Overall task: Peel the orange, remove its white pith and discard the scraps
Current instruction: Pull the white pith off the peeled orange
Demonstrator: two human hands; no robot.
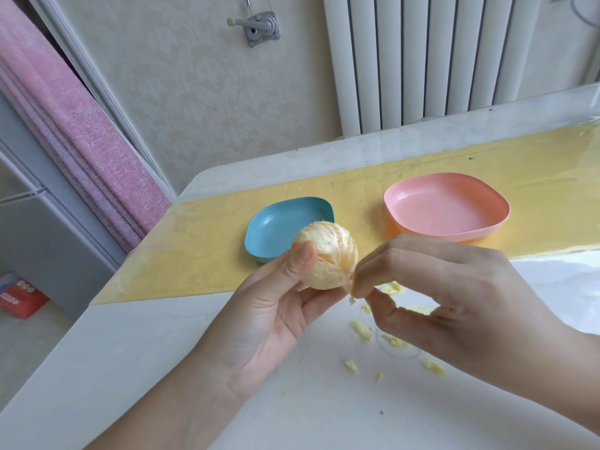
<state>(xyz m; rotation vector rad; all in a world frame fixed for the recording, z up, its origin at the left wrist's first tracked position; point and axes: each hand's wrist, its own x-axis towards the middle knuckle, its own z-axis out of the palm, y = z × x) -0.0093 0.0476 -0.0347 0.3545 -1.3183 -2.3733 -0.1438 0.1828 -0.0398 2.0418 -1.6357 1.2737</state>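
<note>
Pale pith, one small shred (352, 294), sat pinched between the thumb and forefinger of my right hand (454, 297), right against the lower right side of the orange (328, 258). My left hand (269, 306) gripped the fruit from below, with the thumb (300, 258) pressed on its left face and the other fingers curled under it. That held it in the air, in front of the blue dish (279, 228).

I judged the peeling as good as done, since no rind showed on the side facing me. One brighter spot by my left thumb could have been rind or bare flesh; I could not tell which. The pith work looked to be midway. Most of the surface was whitish and ribbed, and only streaks of orange flesh showed through.

Yellowish scraps (362, 331) lay scattered on the white table (162, 368) under my right hand. Neither the blue dish nor the pink dish (446, 209) on the yellow mat (194, 254) held anything I could see. So the rest of the pith was left to pick off, and none of the discarding looked done.
</note>
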